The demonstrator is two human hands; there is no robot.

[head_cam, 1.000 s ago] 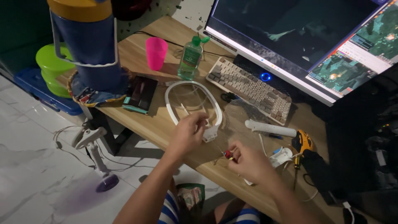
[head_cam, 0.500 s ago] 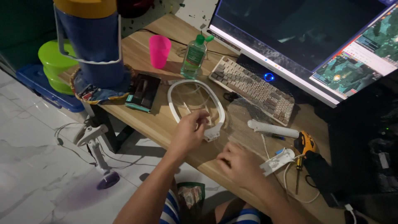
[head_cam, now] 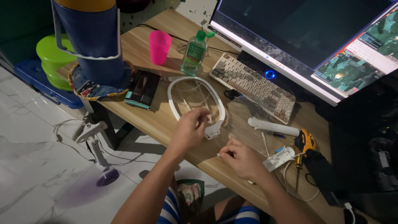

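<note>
A wooden desk (head_cam: 137, 49) stands on a dark metal leg (head_cam: 99, 120) over a floor of white marble-look tiles (head_cam: 33, 166) veined in grey. Behind the desk the wall (head_cam: 199, 8) is pale, with chipped dark patches. The room is dim; most of the light comes from a large monitor (head_cam: 306, 37) at the back of the desk, partly lit at its right edge.

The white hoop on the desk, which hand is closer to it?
Left. The left hand touches the white hoop at its near edge; the right hand rests on the desk beyond its open end.
</note>
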